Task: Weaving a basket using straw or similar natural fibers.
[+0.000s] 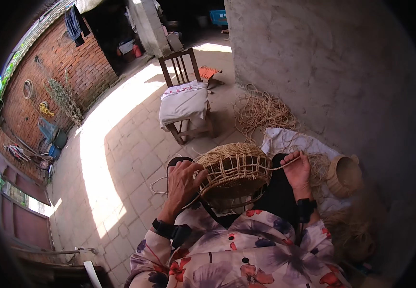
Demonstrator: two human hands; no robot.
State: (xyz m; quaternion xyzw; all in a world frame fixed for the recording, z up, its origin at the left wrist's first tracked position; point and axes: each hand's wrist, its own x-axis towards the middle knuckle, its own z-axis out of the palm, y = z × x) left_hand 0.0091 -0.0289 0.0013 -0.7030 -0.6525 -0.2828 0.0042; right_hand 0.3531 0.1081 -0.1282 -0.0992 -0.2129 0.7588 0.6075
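A partly woven straw basket (pixel 234 154) lies tilted over my lap, its open mouth toward me. Loose strands and an openwork band run around its edge. At the basket's left side, my left hand (pixel 185 178) is closed on its edge, with the fingertips partly hidden. My right hand (pixel 298 170) is raised to the right of the basket and pinches a thin straw cord (pixel 280 167). This cord stretches from the basket's right side to my fingers. Another loop of cord (pixel 156 186) sticks out beyond my left hand.
Ahead stands a wooden chair (pixel 184 103) with a white cloth on its seat, an orange-topped stool (pixel 210 73) behind it. To the right, a heap of straw cord (pixel 263 111), a white sheet (pixel 309 141) and a round woven basket (pixel 343 176) lie by the grey wall (pixel 323 62).
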